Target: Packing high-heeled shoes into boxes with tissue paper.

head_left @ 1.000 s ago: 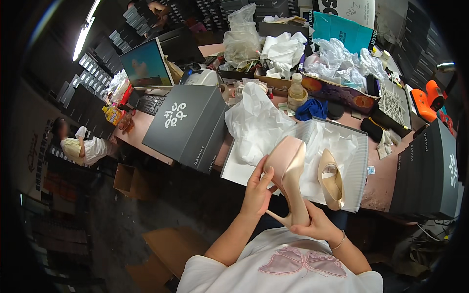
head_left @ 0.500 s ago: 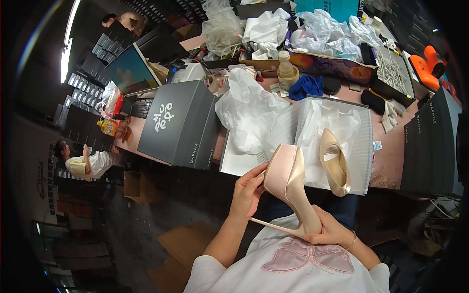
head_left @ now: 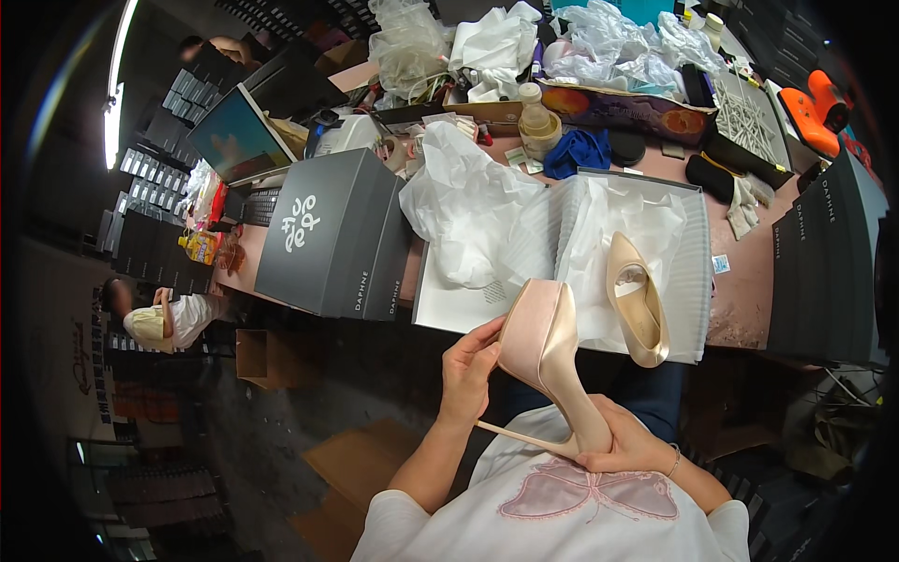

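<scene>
A pale pink satin high-heeled shoe (head_left: pixel 543 348) is held over my lap, toe pointing away, thin heel (head_left: pixel 520 439) pointing left. My right hand (head_left: pixel 629 444) grips it at the back near the heel. My left hand (head_left: pixel 468 367) pinches the shoe's left edge near the toe. The matching beige shoe (head_left: pixel 639 300) lies on white tissue paper (head_left: pixel 599 234) in an open white shoebox (head_left: pixel 695 272) on the table just beyond.
A closed grey shoebox (head_left: pixel 332 234) stands left of the open box. Dark boxes (head_left: pixel 824 272) stack at the right. Crumpled paper, plastic bags, a bottle (head_left: pixel 536 122), a blue cloth (head_left: pixel 576 152) and a monitor (head_left: pixel 239 136) crowd the back. Another person (head_left: pixel 164 318) sits far left.
The pink shoe has tipped flatter and lower toward my lap, its sole now facing up. Both hands kept their hold; my view shifted slightly.
</scene>
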`<action>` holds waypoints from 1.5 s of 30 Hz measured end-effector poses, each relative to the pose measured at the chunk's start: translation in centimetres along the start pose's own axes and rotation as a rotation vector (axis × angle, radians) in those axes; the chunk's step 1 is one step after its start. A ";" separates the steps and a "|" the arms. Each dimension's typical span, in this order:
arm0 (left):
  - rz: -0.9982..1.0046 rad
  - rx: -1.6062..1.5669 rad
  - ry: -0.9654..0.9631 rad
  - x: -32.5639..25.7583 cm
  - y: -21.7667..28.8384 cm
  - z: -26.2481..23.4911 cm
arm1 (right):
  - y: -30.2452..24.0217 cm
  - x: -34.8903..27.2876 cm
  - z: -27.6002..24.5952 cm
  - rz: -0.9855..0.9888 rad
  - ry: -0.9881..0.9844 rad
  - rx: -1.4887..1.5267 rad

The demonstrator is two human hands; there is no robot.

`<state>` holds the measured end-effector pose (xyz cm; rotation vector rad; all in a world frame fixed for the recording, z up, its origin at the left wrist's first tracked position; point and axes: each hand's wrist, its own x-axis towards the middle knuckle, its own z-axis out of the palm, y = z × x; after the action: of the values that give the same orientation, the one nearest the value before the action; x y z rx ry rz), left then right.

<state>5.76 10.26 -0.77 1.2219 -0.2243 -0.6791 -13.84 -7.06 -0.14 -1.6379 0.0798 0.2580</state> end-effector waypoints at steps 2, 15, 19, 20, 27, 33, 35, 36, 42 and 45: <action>-0.008 -0.029 -0.008 -0.1 0.0 -0.2 | 0.1 0.0 0.0 -0.004 -0.002 -0.008; 0.011 -0.022 -0.001 -0.3 -0.2 -0.5 | 0.1 -0.1 0.1 -0.025 -0.018 -0.044; -0.007 -0.076 -0.054 -0.5 0.1 -0.7 | -0.1 -0.1 0.2 -0.022 -0.012 -0.022; -0.015 -0.082 -0.077 -0.5 0.0 -1.0 | -0.1 -0.1 0.3 -0.018 -0.011 0.001; -0.021 -0.114 -0.285 1.9 0.9 -2.4 | 0.8 0.6 1.1 -0.061 0.008 0.171; 0.020 -0.355 -0.231 5.6 0.2 2.6 | -3.0 4.7 3.9 -0.280 -0.013 0.233; -0.391 -0.602 -0.392 5.9 0.3 1.8 | -4.6 4.2 3.1 -0.312 -0.248 0.087; -0.405 -0.657 -0.421 5.9 0.1 1.8 | -5.6 3.6 2.0 -0.290 -0.320 0.062; -0.274 -0.132 -0.464 3.7 1.8 2.2 | -2.2 -1.9 -13.4 -0.116 0.696 0.178; -0.487 0.026 -0.654 4.5 1.1 3.5 | 7.2 -1.8 -25.1 -0.061 1.236 -0.054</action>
<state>7.87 5.06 0.57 1.0501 -0.4840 -1.5013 -14.13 -32.71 -5.17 -1.6289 0.9521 -0.8338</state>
